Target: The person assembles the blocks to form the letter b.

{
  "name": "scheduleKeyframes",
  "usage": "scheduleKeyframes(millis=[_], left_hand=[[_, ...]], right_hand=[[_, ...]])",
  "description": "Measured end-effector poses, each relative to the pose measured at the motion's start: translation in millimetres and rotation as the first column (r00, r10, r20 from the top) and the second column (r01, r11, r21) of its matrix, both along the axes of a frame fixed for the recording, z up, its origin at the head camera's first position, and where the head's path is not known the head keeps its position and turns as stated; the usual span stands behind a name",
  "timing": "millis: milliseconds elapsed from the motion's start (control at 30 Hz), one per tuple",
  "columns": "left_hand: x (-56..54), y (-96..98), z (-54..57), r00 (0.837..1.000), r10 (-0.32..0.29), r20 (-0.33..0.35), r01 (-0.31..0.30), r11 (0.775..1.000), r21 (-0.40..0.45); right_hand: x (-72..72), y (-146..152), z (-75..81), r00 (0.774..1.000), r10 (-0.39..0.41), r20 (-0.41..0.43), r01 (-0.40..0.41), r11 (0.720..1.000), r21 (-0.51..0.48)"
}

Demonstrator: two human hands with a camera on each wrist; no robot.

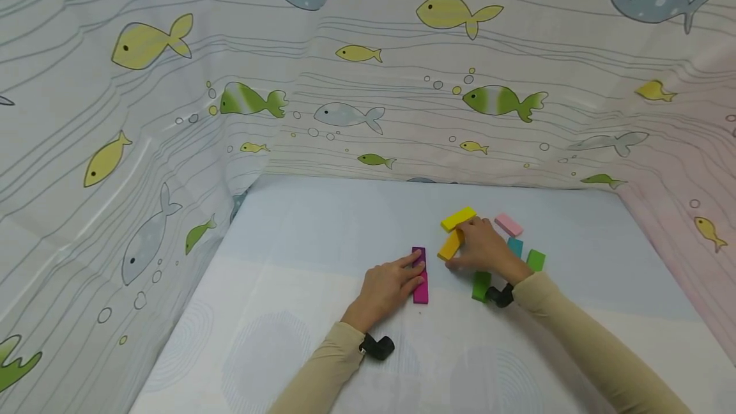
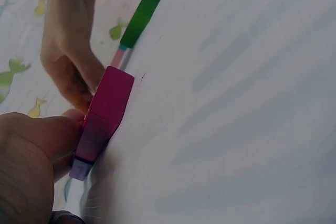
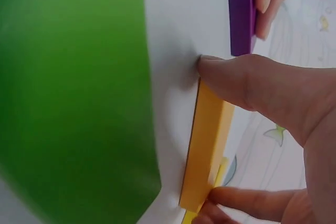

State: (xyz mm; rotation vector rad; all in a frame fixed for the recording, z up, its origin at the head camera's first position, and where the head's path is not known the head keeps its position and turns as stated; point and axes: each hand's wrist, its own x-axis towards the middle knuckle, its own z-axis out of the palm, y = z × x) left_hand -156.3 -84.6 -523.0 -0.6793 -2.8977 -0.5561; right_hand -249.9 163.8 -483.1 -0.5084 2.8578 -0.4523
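Note:
In the head view my left hand (image 1: 388, 289) rests its fingers on a purple block (image 1: 419, 252) and a magenta block (image 1: 421, 292), which lie end to end in a line. The left wrist view shows that hand beside the magenta block's long side. My right hand (image 1: 483, 248) pinches an orange-yellow block (image 1: 450, 245) by its ends, thumb (image 3: 231, 77) at the near end and fingertips (image 3: 223, 195) at the far one. Just beyond lies a bright yellow block (image 1: 459, 218), close to the orange-yellow one.
Around my right wrist lie a pink block (image 1: 508, 224), a blue block (image 1: 515, 246) and two green blocks, one on the right (image 1: 536, 260) and one nearer me (image 1: 481, 287). A fish-patterned curtain (image 1: 345, 82) stands behind and beside the white table (image 1: 299, 222).

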Motion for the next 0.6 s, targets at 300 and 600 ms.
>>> scheduleKeyframes(millis=[300, 600], left_hand=[[1.6, -0.3, 2.5, 1.0, -0.003, 0.017, 0.003, 1.0, -0.004], [0.0, -1.4, 1.9, 1.0, -0.007, 0.0, 0.007, 1.0, -0.002]], right_hand=[[4.3, -10, 2.4, 0.991, 0.128, -0.026, -0.13, 0.99, -0.058], [-9.5, -19, 2.3, 0.973, 0.227, -0.031, -0.229, 0.97, -0.084]])
